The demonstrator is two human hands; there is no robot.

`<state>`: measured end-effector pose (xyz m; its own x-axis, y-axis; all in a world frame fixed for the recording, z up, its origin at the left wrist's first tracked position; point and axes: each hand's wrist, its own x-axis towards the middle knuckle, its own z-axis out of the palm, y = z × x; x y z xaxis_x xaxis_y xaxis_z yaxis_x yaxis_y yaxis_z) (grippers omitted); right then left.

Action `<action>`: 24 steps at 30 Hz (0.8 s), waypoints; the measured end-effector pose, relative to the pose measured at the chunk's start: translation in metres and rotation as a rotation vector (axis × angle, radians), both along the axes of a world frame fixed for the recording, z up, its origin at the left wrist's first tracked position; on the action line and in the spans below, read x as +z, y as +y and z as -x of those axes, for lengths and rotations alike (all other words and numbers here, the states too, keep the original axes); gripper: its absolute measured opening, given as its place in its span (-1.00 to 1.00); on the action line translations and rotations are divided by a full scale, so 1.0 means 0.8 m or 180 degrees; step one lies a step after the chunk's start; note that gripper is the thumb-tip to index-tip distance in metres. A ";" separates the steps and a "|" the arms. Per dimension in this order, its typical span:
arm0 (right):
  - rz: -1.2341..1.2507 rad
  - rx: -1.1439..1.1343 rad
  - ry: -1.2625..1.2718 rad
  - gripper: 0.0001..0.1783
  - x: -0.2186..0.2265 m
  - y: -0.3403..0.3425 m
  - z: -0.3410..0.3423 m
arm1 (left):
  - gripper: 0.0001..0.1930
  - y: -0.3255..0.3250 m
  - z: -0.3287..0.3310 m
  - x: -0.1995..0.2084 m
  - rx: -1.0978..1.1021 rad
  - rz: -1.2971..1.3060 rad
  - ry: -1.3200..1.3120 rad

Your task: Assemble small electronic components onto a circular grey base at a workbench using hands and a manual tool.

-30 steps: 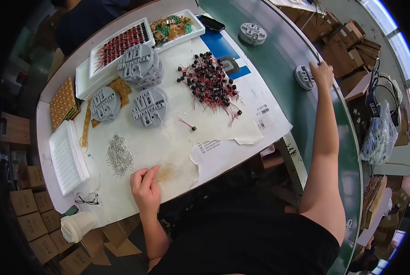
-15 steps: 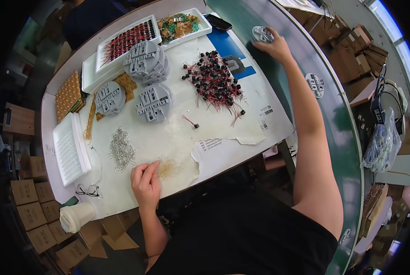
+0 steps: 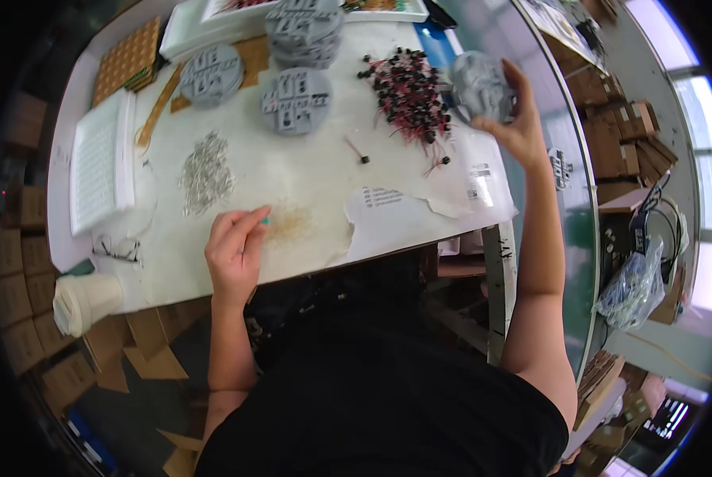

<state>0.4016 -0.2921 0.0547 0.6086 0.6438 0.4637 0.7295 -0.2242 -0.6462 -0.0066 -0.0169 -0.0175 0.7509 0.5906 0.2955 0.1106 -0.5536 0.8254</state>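
Note:
At the table's right side, my right hand [image 3: 523,123] is closed round a round grey plastic fixture [image 3: 479,86], lifted and tilted. My left hand [image 3: 235,248] rests low over the near edge of the paper-covered table, thumb and fingertips pinched on a tiny green piece [image 3: 265,220]. Beyond that hand lies a heap of thin silvery metal pieces [image 3: 206,176]. A large pile of small black parts with red and black wires [image 3: 408,95] sits near the right hand, and one loose wired part [image 3: 364,159] lies apart. Two grey fixtures [image 3: 296,102] stand singly beside a stack [image 3: 304,36].
White trays [image 3: 97,163] stand at left and back, beside brown perforated boards [image 3: 129,60]. Eyeglasses [image 3: 117,250] and a cream cup [image 3: 85,302] sit at the left front. Another fixture [image 3: 560,168] lies on the green surface at right. Torn paper [image 3: 384,215] covers the front edge.
My right hand has brought the grey fixture off the green surface, nearer to me and toward the white table. The view has tilted. The green piece now shows at my left fingertips.

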 end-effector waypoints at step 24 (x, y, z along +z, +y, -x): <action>0.0026 0.0189 0.2173 -0.77 -0.032 0.100 0.207 | -0.27 -0.064 -0.050 0.019 -0.0174 -0.1445 0.0603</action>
<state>0.2364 -0.2119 0.0289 0.7264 0.6871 -0.0163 0.1706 -0.2033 -0.9641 0.0330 -0.0680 -0.0027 0.8427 0.3921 0.3690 0.1961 -0.8617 0.4679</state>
